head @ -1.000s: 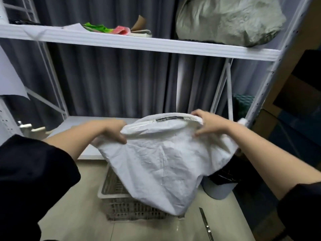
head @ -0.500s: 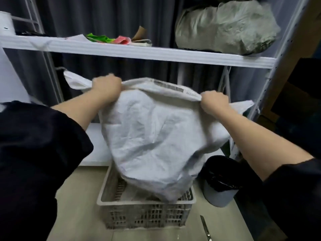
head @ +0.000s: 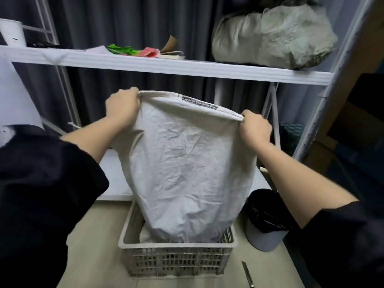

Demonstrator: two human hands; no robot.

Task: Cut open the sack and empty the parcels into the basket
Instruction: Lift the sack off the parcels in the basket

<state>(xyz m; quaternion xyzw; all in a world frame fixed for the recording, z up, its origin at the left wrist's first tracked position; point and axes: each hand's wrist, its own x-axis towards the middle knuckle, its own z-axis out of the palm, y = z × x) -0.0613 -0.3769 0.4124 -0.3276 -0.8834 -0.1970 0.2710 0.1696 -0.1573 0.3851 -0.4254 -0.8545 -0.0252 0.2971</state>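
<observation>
A white woven sack [head: 187, 163] hangs upside down over a pale slatted plastic basket [head: 176, 248] on the floor. The sack's lower end dips inside the basket. My left hand [head: 121, 107] grips the sack's upper left corner, and my right hand [head: 255, 127] grips the upper right corner, with a printed label strip along the top edge between them. A pale parcel [head: 145, 235] shows in the basket beside the sack's mouth; anything else inside is hidden by the sack.
A grey bin with a black liner [head: 266, 221] stands right of the basket. A utility knife [head: 247, 273] lies on the floor in front of it. White metal shelving [head: 187, 68] spans behind, carrying a stuffed grey sack [head: 272, 36] and papers.
Both hands shifted along the sack's top edge to its corners and pulled it taut; the sack now hangs straighter, with its lower end deeper in the basket.
</observation>
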